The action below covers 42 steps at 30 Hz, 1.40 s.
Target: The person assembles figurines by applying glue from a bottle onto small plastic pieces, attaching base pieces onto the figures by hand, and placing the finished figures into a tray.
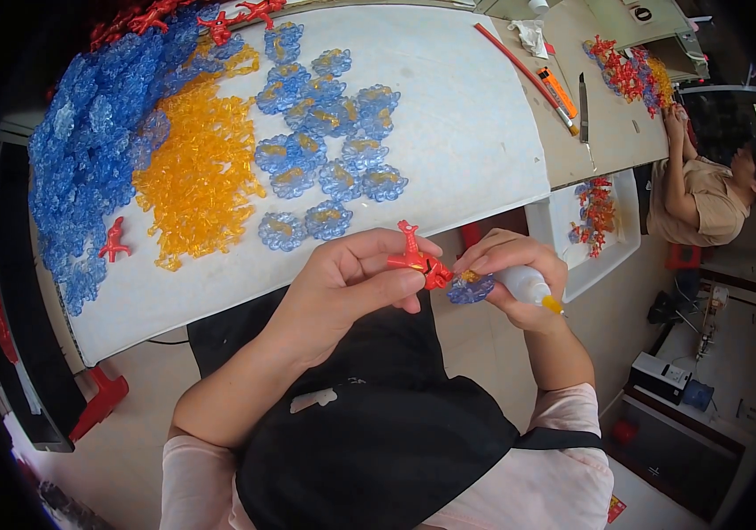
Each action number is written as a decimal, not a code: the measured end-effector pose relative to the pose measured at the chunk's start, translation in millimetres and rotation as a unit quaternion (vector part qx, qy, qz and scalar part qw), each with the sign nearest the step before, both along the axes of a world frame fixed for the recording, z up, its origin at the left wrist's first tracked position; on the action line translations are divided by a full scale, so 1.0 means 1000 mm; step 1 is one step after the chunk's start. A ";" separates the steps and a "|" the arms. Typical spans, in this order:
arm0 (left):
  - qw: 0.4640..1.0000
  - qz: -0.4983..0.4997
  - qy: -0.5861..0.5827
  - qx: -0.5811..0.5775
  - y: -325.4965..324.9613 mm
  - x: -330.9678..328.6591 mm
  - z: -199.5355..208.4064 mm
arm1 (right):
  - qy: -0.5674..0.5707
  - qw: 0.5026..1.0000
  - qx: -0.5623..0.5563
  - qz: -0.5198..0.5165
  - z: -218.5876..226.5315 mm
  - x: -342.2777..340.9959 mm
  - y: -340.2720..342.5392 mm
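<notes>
A worker in a black apron (369, 450) and pale pink sleeves brings two small plastic parts close together above the lap, just off the near edge of a white-covered worktop (475, 115). The right hand (532, 254) has a double grip: thumb and fingertips pinch a blue translucent piece (471, 290) with a touch of yellow on it, while a white squeeze bottle (526, 284) rests in the palm, its yellow tip aimed away from the parts. The left hand's (351, 276) grip closes on a glossy red figure (415, 259), held right beside the blue piece; whether the two touch cannot be told. Good handling here would seem to call for a light, steady pinch by the edges, the mating faces square to each other, and no squeeze on the bottle while the fingers align the parts. Beyond the hands, blue pieces with yellow centers (291, 181) lie in loose rows, beside a spread of amber pieces (197, 168) and a large blue heap (86, 150). Farther off, a red pencil (519, 71) and an orange cutter (558, 93) lie near the worktop's right end, where a co-worker (700, 199) sits handling colorful parts.
</notes>
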<state>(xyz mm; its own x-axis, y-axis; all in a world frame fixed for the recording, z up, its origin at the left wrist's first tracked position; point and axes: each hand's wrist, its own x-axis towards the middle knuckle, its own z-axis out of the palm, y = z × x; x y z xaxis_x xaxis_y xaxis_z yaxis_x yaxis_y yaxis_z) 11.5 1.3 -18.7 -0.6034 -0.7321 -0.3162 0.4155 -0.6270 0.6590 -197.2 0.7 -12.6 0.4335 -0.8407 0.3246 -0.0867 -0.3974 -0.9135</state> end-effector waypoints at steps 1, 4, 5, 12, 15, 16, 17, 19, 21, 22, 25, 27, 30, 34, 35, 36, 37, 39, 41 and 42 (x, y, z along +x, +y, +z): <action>1.000 0.000 0.000 0.001 0.000 -0.001 0.000 | 0.000 1.000 0.001 0.000 0.000 0.000 0.000; 1.000 0.004 -0.003 0.004 0.001 -0.001 -0.001 | 0.010 1.000 -0.001 -0.002 0.001 0.002 0.000; 1.000 0.005 -0.005 0.000 0.001 -0.001 -0.001 | 0.011 1.000 0.000 -0.004 0.000 0.002 0.000; 1.000 0.010 -0.016 -0.010 0.003 -0.004 -0.001 | 0.019 1.000 0.013 -0.003 0.001 0.002 0.000; 0.999 0.014 -0.021 -0.020 0.003 -0.003 0.000 | 0.037 0.999 -0.011 -0.018 0.002 0.002 0.001; 0.999 0.013 -0.021 -0.020 0.004 -0.003 0.000 | 0.037 0.999 -0.011 -0.018 0.002 0.002 0.001; 0.999 0.022 -0.026 -0.026 0.004 -0.004 0.000 | 0.048 0.998 -0.015 -0.033 0.003 0.002 0.002; 0.999 0.030 -0.031 -0.031 0.005 -0.005 -0.001 | 0.058 0.997 -0.019 -0.049 0.003 0.001 0.004; 0.998 0.046 -0.029 -0.038 0.007 -0.006 -0.002 | 0.072 0.996 -0.016 -0.058 0.003 0.002 0.006; 0.998 0.046 -0.029 -0.037 0.006 -0.005 -0.002 | 0.072 0.996 -0.015 -0.058 0.004 0.002 0.006; 0.998 0.034 -0.040 -0.029 0.005 -0.003 -0.002 | 0.110 0.992 -0.040 -0.049 0.007 0.002 0.007; 0.999 -0.004 -0.048 -0.013 0.003 -0.001 -0.002 | 0.129 0.988 -0.080 -0.015 0.006 0.000 0.004; 0.999 -0.009 -0.040 -0.011 0.002 -0.001 -0.004 | 0.120 0.990 -0.072 0.006 0.006 -0.001 0.001; 0.997 0.045 -0.030 -0.059 0.006 -0.004 -0.004 | 0.079 0.997 -0.018 -0.018 0.007 0.002 0.001; 0.998 0.028 -0.032 -0.046 0.006 -0.003 -0.004 | 0.086 0.996 -0.031 -0.009 0.007 0.001 0.001; 0.999 0.010 -0.033 -0.033 0.006 -0.002 -0.004 | 0.093 0.995 -0.045 -0.001 0.008 0.001 0.001; 0.999 0.010 -0.033 -0.032 0.005 -0.001 -0.003 | 0.093 0.995 -0.044 0.000 0.009 0.001 0.001; 1.000 -0.014 -0.024 -0.002 0.003 -0.001 -0.002 | 0.134 0.987 -0.091 0.016 0.011 0.002 -0.001; 1.000 -0.018 -0.018 0.008 0.003 -0.001 -0.004 | 0.131 0.987 -0.091 0.031 0.012 0.002 -0.002; 1.000 -0.022 -0.012 0.017 0.003 -0.001 -0.005 | 0.128 0.986 -0.092 0.046 0.013 0.001 -0.003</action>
